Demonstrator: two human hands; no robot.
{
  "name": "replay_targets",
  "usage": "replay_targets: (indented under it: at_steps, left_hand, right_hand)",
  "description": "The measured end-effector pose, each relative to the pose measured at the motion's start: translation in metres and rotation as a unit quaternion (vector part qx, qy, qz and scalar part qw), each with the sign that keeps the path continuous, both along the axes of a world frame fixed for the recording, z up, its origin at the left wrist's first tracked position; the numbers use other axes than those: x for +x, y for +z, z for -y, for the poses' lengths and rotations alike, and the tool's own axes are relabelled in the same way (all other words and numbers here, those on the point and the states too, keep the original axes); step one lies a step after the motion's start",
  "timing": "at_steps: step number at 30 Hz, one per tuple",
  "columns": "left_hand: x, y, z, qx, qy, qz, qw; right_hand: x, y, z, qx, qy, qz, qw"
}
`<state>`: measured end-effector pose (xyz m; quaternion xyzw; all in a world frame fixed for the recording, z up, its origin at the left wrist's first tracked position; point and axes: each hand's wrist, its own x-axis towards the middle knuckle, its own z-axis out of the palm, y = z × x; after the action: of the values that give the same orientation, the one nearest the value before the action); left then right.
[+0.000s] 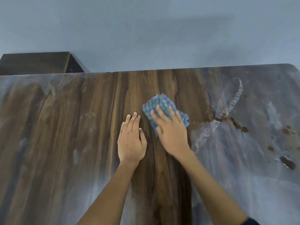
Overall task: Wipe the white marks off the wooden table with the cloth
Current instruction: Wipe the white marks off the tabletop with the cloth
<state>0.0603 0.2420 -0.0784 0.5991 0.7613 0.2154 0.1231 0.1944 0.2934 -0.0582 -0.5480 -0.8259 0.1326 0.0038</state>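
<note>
A dark wooden table point(100, 120) fills the lower part of the view. A blue knitted cloth point(160, 104) lies flat on its middle, and my right hand point(172, 133) presses down on it with spread fingers. My left hand point(131, 140) rests flat on the bare wood just left of the cloth, fingers together. White hazy marks point(253, 159) cover the right side of the table, with a curved wet streak point(233, 101) through them. Fainter white marks point(24, 98) cloud the left side. The strip of wood under and between my hands shows clean brown grain.
Dark wet spots point(287, 163) dot the white film at the right. The table's far edge point(162, 70) meets a grey-blue wall point(146, 33). A dark wooden cabinet point(37, 63) stands behind the table at the far left.
</note>
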Motion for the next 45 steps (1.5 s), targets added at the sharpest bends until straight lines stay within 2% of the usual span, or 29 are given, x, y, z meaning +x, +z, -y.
replay_targets:
  at_steps: [3, 6, 10, 12, 16, 20, 24, 27, 30, 34, 37, 42, 45]
  left_hand:
    - [-0.001, -0.002, 0.0, 0.003, 0.0, -0.003, 1.0]
    - [-0.001, -0.005, -0.001, 0.003, 0.001, -0.016, 1.0]
    - [0.0, -0.004, 0.001, -0.001, -0.011, -0.027, 1.0]
    - [-0.001, -0.002, 0.002, -0.006, -0.018, -0.032, 0.999]
    - [0.0, -0.001, 0.005, -0.022, -0.023, -0.038, 0.999]
    - [0.003, 0.0, 0.017, -0.034, -0.016, -0.023, 0.999]
    - [0.0, -0.001, 0.04, -0.035, -0.042, -0.032, 0.998]
    - [0.0, -0.001, 0.061, -0.04, -0.043, -0.027, 0.998]
    - [0.001, -0.001, 0.087, -0.044, -0.045, -0.028, 0.998]
    - [0.003, 0.0, 0.12, -0.053, -0.047, -0.025, 0.997]
    - [0.006, 0.003, 0.138, -0.06, -0.047, -0.026, 0.997]
    - [0.004, 0.003, 0.174, -0.063, -0.063, -0.022, 0.996]
    - [0.003, 0.001, 0.2, -0.064, -0.064, -0.029, 0.995]
  right_hand:
    - [0.019, 0.006, 0.069, -0.009, 0.012, 0.018, 1.0]
    - [0.059, 0.009, 0.099, -0.008, -0.043, 0.057, 0.997]
    - [0.091, 0.011, 0.044, -0.045, -0.192, 0.076, 0.977]
    - [0.084, 0.012, 0.009, -0.041, -0.217, 0.063, 0.973]
    - [0.04, 0.012, -0.009, -0.031, -0.14, 0.04, 0.989]
    - [0.011, 0.002, 0.051, -0.023, -0.027, 0.004, 0.999]
    - [0.031, -0.004, 0.121, -0.022, 0.048, 0.002, 0.999]
    - [0.07, 0.001, 0.139, -0.025, 0.023, 0.02, 0.999]
    - [0.1, 0.005, 0.113, -0.028, -0.064, 0.039, 0.997]
    - [0.081, 0.016, 0.063, -0.039, -0.14, 0.046, 0.988]
    - [0.043, 0.021, 0.08, -0.03, -0.08, 0.022, 0.996]
    - [0.034, 0.007, 0.2, -0.036, 0.073, -0.027, 0.996]
    - [0.07, 0.003, 0.231, -0.041, 0.06, -0.013, 0.997]
